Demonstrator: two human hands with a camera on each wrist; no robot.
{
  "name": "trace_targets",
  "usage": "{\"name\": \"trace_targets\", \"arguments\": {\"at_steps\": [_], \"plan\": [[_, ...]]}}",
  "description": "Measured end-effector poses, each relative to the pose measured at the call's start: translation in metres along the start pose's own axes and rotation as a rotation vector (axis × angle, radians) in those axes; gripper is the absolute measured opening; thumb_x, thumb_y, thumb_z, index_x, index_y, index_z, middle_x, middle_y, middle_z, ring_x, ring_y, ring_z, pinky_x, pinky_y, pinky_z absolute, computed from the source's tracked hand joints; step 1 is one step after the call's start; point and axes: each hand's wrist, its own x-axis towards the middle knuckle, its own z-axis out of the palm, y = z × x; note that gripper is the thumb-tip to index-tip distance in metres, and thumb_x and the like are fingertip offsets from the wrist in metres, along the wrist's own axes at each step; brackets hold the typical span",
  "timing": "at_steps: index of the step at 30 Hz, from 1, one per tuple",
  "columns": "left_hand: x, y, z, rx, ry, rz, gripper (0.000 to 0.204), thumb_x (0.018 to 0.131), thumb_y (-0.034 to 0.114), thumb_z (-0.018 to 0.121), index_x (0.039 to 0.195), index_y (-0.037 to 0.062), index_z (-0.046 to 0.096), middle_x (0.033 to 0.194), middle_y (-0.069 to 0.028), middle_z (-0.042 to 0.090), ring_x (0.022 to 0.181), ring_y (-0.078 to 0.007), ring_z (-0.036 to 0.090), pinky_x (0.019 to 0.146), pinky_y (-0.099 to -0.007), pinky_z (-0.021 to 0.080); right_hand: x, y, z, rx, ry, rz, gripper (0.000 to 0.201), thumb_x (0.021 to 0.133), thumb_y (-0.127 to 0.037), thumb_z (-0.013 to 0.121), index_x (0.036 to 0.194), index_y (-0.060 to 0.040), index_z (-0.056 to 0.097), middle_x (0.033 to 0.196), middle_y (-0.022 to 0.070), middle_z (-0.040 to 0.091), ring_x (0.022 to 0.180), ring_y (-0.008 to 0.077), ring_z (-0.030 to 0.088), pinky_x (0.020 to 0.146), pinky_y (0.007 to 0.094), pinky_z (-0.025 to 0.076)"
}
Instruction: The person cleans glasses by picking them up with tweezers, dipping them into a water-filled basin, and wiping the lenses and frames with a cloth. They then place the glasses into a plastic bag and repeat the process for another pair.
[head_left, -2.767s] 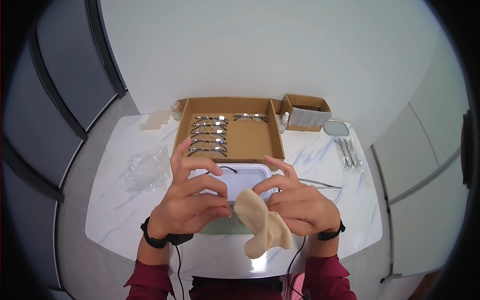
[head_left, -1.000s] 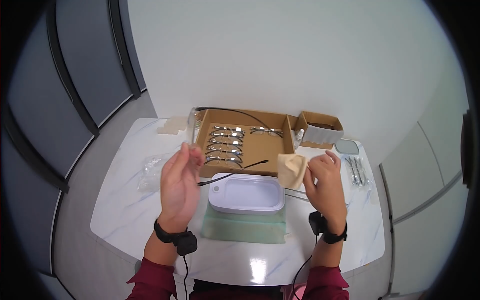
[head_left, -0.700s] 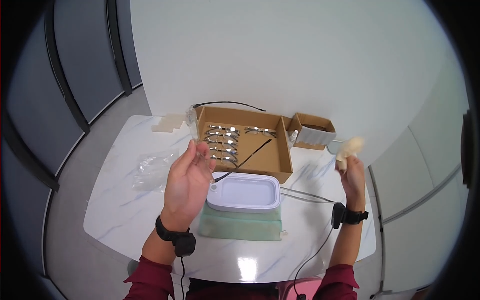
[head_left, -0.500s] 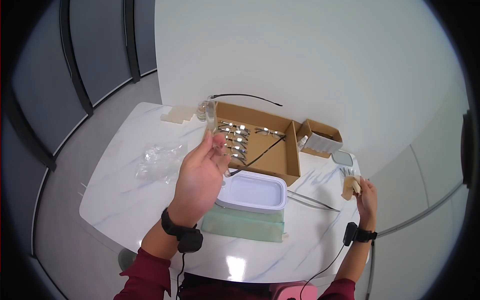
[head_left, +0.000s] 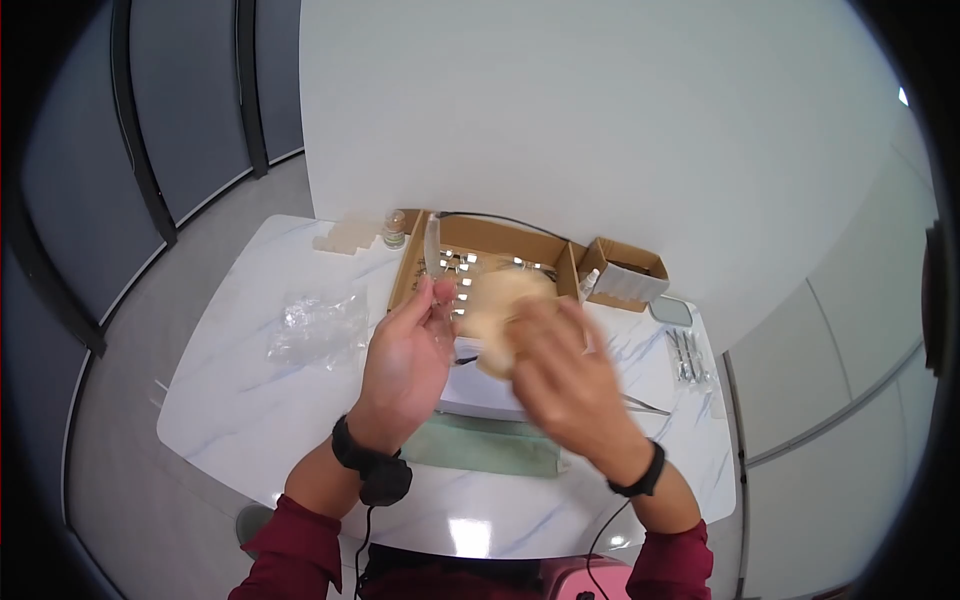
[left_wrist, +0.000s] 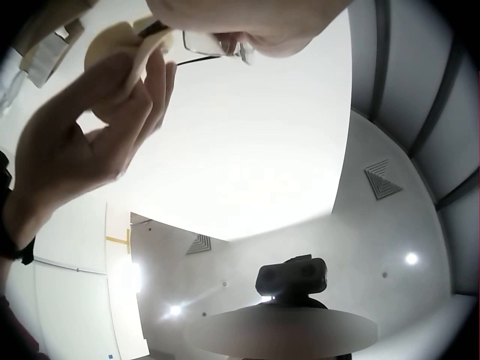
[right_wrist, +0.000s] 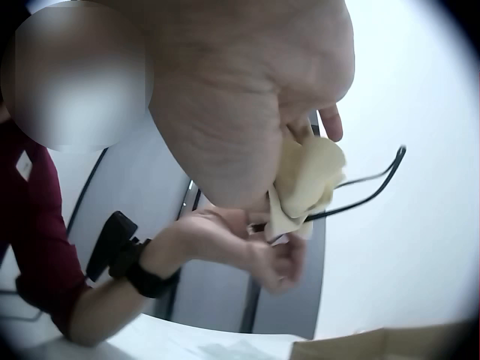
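My left hand [head_left: 400, 360] pinches a pair of eyeglasses [head_left: 432, 240] by the front, holding them upright above the table with the temples pointing right. My right hand [head_left: 570, 380], blurred by motion, grips a bunched cream cloth [head_left: 505, 305]. In the right wrist view the cloth [right_wrist: 311, 176] is folded about the lower temple, and dark temple ends [right_wrist: 360, 204] stick out past it. The head view hides most of that lower temple behind cloth and fingers. From the left wrist, the right hand [left_wrist: 97, 135] appears with fingers bent round the cloth.
Behind the hands stands a cardboard tray [head_left: 568, 270] with several eyeglasses in it. A lavender basin [head_left: 480, 397] sits below, beside a green cloth [head_left: 480, 450]. Tweezers [head_left: 648, 406], bagged tools [head_left: 688, 357], a spray bottle [head_left: 590, 282] and a plastic bag [head_left: 318, 330] lie around.
The right hand swung the cloth out to the right, then brought it back left to the eyeglasses. The left hand rose from low over the basin and keeps hold of the eyeglasses.
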Motion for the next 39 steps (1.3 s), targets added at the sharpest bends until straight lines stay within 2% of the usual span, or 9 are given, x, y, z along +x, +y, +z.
{"name": "trace_targets", "arguments": {"at_steps": [4,14,19,23,25,31,34,36,39], "plan": [[0.008,0.000,-0.017,-0.021,-0.066,0.013,0.020,0.104,0.028,0.052,0.105,0.0092,0.059,0.093,0.0018,0.054,0.090,-0.0108,0.052,0.089,-0.0281,0.043,0.005,-0.016,0.033,0.200,-0.083,-0.073,0.016,0.080,-0.014,0.070,0.085,-0.0013,0.061,0.114,0.0136,0.064,0.116,0.0291,0.059,0.108,0.0511,0.038],[0.002,0.002,-0.007,0.024,-0.097,0.024,0.021,0.103,0.027,0.053,0.103,0.0074,0.061,0.100,-0.0020,0.059,0.093,-0.0127,0.053,0.091,-0.0300,0.044,0.015,-0.014,0.012,0.679,-0.117,0.054,0.014,0.087,-0.013,0.068,0.092,-0.0010,0.064,0.112,0.0136,0.065,0.108,0.0293,0.061,0.106,0.0506,0.037],[0.002,0.001,-0.012,0.084,-0.132,0.019,0.021,0.103,0.026,0.054,0.104,0.0065,0.061,0.101,-0.0026,0.061,0.093,-0.0120,0.053,0.089,-0.0285,0.043,0.018,-0.011,0.019,0.906,-0.154,0.360,0.014,0.089,-0.011,0.067,0.096,0.0003,0.065,0.102,0.0130,0.067,0.095,0.0305,0.063,0.103,0.0469,0.039],[0.001,0.001,-0.012,0.138,-0.100,0.040,0.022,0.102,0.027,0.055,0.104,0.0058,0.063,0.100,-0.0023,0.063,0.093,-0.0104,0.052,0.089,-0.0264,0.042,0.025,-0.014,0.026,0.847,-0.172,0.323,0.015,0.089,-0.013,0.068,0.096,0.0004,0.065,0.095,0.0121,0.065,0.093,0.0299,0.062,0.097,0.0440,0.043],[0.001,0.002,-0.010,0.139,-0.095,0.027,0.023,0.102,0.027,0.056,0.104,0.0054,0.063,0.100,-0.0023,0.063,0.093,-0.0098,0.052,0.089,-0.0260,0.041,0.024,-0.012,0.036,0.718,-0.181,0.114,0.017,0.088,-0.015,0.070,0.093,0.0005,0.064,0.087,0.0109,0.063,0.088,0.0299,0.061,0.091,0.0431,0.045],[0.003,0.001,-0.009,0.199,-0.136,0.135,0.024,0.103,0.027,0.053,0.101,0.0045,0.064,0.099,-0.0026,0.062,0.093,-0.0103,0.051,0.092,-0.0278,0.039,0.027,-0.007,0.045,0.490,-0.087,-0.080,0.013,0.083,-0.010,0.070,0.083,-0.0007,0.062,0.076,0.0086,0.057,0.079,0.0259,0.059,0.087,0.0415,0.048],[0.005,0.003,-0.009,0.277,-0.176,0.124,0.030,0.104,0.033,0.053,0.102,0.0039,0.064,0.094,0.0001,0.057,0.084,-0.0079,0.050,0.071,-0.0249,0.045,0.029,-0.005,0.038,0.332,-0.043,-0.181,0.012,0.080,-0.009,0.070,0.082,-0.0017,0.062,0.073,0.0074,0.054,0.076,0.0237,0.058,0.085,0.0399,0.049],[0.007,0.007,-0.007,0.235,-0.293,0.060,0.028,0.106,0.026,0.047,0.093,0.0047,0.059,0.095,-0.0033,0.057,0.093,-0.0138,0.049,0.092,-0.0298,0.039,0.027,-0.004,0.039,0.329,-0.004,-0.195,0.012,0.080,-0.010,0.070,0.082,-0.0017,0.061,0.073,0.0069,0.054,0.077,0.0232,0.058,0.084,0.0391,0.049],[0.009,0.005,-0.012,0.214,-0.386,0.047,0.029,0.107,0.025,0.044,0.088,0.0045,0.055,0.094,-0.0040,0.054,0.094,-0.0154,0.049,0.092,-0.0307,0.038,0.022,-0.005,0.043,0.310,0.046,-0.219,0.013,0.080,-0.010,0.070,0.082,-0.0011,0.061,0.074,0.0063,0.055,0.079,0.0226,0.059,0.082,0.0376,0.050]]}}
